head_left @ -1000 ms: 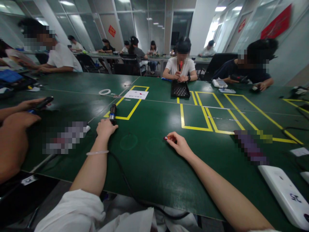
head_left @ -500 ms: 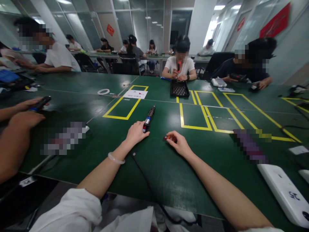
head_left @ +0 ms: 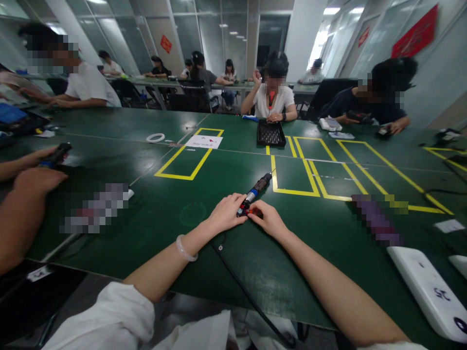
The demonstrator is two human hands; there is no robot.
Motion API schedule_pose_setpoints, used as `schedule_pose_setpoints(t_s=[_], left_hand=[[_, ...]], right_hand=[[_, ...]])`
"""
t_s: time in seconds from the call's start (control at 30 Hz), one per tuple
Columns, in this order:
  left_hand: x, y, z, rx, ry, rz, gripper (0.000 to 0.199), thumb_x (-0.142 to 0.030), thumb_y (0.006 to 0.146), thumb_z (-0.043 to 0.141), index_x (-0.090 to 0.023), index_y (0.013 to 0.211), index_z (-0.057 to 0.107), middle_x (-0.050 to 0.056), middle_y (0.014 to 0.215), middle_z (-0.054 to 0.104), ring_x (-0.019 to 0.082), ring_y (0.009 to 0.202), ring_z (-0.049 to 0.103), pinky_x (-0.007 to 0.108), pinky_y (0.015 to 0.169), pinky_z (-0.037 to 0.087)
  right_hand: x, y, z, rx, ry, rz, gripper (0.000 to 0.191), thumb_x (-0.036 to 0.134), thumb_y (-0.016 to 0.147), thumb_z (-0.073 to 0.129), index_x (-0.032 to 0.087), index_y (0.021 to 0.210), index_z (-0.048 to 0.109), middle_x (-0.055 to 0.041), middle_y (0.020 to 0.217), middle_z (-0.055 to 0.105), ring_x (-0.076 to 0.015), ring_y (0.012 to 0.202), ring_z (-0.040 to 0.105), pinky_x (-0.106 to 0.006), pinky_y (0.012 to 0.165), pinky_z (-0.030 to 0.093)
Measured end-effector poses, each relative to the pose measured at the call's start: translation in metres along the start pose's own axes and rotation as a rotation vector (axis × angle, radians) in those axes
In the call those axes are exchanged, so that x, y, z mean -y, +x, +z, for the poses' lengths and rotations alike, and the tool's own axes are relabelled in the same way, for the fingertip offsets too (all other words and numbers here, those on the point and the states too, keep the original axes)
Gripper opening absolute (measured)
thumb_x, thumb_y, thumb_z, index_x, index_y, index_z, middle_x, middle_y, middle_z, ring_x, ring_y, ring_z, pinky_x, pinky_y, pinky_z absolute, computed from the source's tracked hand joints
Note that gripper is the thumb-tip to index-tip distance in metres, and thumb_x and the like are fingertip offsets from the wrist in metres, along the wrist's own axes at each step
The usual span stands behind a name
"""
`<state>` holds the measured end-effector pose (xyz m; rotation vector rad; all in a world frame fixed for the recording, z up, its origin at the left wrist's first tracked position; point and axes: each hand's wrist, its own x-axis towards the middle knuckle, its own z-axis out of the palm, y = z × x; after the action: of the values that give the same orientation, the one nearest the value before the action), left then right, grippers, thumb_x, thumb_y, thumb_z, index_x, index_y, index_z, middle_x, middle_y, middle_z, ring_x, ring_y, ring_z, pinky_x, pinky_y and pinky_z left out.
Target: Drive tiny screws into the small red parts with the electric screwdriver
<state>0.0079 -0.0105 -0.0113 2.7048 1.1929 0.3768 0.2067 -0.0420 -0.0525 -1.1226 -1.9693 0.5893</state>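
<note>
My left hand (head_left: 229, 212) is closed round the rear of an electric screwdriver (head_left: 258, 187), dark with a silver section and a blue ring. The tool's thin tip points away and to the right, toward a yellow taped rectangle. My right hand (head_left: 269, 221) pinches a small red and black part (head_left: 256, 212) between thumb and fingers. That part is right at the screwdriver's back end; my fingers hide whether the two are joined. A black cable (head_left: 239, 273) runs from below my left hand over the table's near edge.
Yellow tape rectangles (head_left: 295, 193) mark the green table (head_left: 204, 262). Across it, a person works over a black tray (head_left: 271, 133). A white numbered power bank (head_left: 426, 291) lies at right, a tape roll (head_left: 155, 138) and paper sheet (head_left: 204, 141) beyond my left hand. Another person's hands (head_left: 38, 177) are at left.
My left hand has moved right with the screwdriver, which now tilts more to the right. Its back end has come up to the small part in my right hand. The person opposite has raised one hand.
</note>
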Motion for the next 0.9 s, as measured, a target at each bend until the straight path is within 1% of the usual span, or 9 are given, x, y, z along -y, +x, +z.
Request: schedule_pose_setpoints(t_s=[0.17,0.27,0.43,0.63,0.77,0.9], left_hand=[[0.0006,0.0001,-0.0005,0.005,-0.009,-0.001,0.064,-0.039,0.08,0.063,-0.02,0.138,0.042,0.012,0.132,0.051,0.028,0.112,0.055,0.04,0.094,0.044],[0.0006,-0.0005,0.0,0.004,-0.023,-0.001,0.065,-0.038,0.08,0.064,-0.019,0.138,0.042,0.012,0.133,0.051,0.027,0.113,0.054,0.039,0.096,0.045],[-0.0012,-0.0016,0.0001,-0.008,-0.034,0.001,0.065,-0.039,0.081,0.064,-0.021,0.139,0.041,0.011,0.135,0.048,0.027,0.115,0.053,0.039,0.096,0.045],[-0.005,-0.0014,-0.0008,-0.01,0.006,-0.023,0.064,-0.047,0.085,0.06,-0.021,0.14,0.04,0.012,0.131,0.049,0.027,0.11,0.056,0.038,0.092,0.047],[-0.0058,-0.001,0.0009,-0.016,0.037,-0.056,0.063,-0.05,0.089,0.053,-0.022,0.143,0.038,0.013,0.129,0.049,0.027,0.108,0.056,0.038,0.09,0.048],[-0.0039,0.0001,0.0019,-0.001,0.035,-0.075,0.063,-0.05,0.091,0.048,-0.025,0.147,0.033,0.012,0.127,0.048,0.027,0.108,0.054,0.038,0.088,0.048]], right_hand=[[0.0017,-0.0003,-0.0001,0.037,-0.021,-0.019,0.011,0.02,0.086,0.06,0.021,0.097,0.059,-0.0021,0.089,0.061,-0.0157,0.078,0.057,-0.026,0.071,0.046],[0.0031,-0.0007,-0.0023,0.05,-0.021,-0.051,0.011,0.019,0.089,0.056,0.021,0.099,0.06,-0.0036,0.093,0.062,-0.0165,0.082,0.058,-0.027,0.075,0.047],[0.0017,0.0009,-0.0025,0.025,-0.061,-0.065,0.012,0.02,0.091,0.053,0.022,0.098,0.063,-0.006,0.103,0.06,-0.0182,0.094,0.058,-0.029,0.083,0.046],[-0.0022,0.0029,0.0019,0.004,-0.059,0.003,0.009,0.018,0.087,0.055,0.021,0.095,0.057,-0.002,0.088,0.058,-0.016,0.078,0.056,-0.026,0.072,0.045],[-0.0007,0.0019,0.0005,-0.004,-0.063,0.015,0.004,0.018,0.088,0.053,0.021,0.09,0.054,-0.0018,0.086,0.058,-0.0159,0.076,0.055,-0.026,0.071,0.044],[0.0014,0.0004,-0.0018,-0.005,-0.068,0.037,0.005,0.019,0.089,0.052,0.021,0.091,0.055,-0.0021,0.087,0.06,-0.0161,0.077,0.055,-0.026,0.071,0.044]])
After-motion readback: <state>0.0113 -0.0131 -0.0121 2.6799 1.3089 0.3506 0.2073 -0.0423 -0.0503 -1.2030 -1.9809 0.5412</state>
